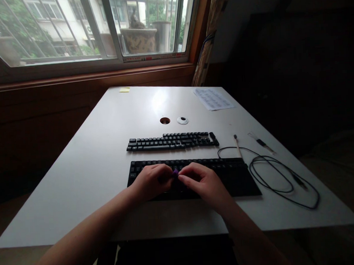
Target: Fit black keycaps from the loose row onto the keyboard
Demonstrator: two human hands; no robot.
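Note:
Both of my hands rest over a black keyboard [226, 173] near the front edge of a white table [101, 160]. My left hand [151, 181] and my right hand [201, 182] meet at the middle, fingers curled and pinched together around a small purple object [175, 173], which looks like a keycap or a small tool. A second, smaller black keyboard [171, 141] lies flat just beyond, untouched.
A black cable [274, 175] loops at the right of the keyboard. A thin brush-like stick [237, 142], a small tool [262, 143], a printed sheet [213, 98], a yellow sticky note [124, 89], a cable hole [165, 120] and its cap [182, 120] lie further back. A window is behind.

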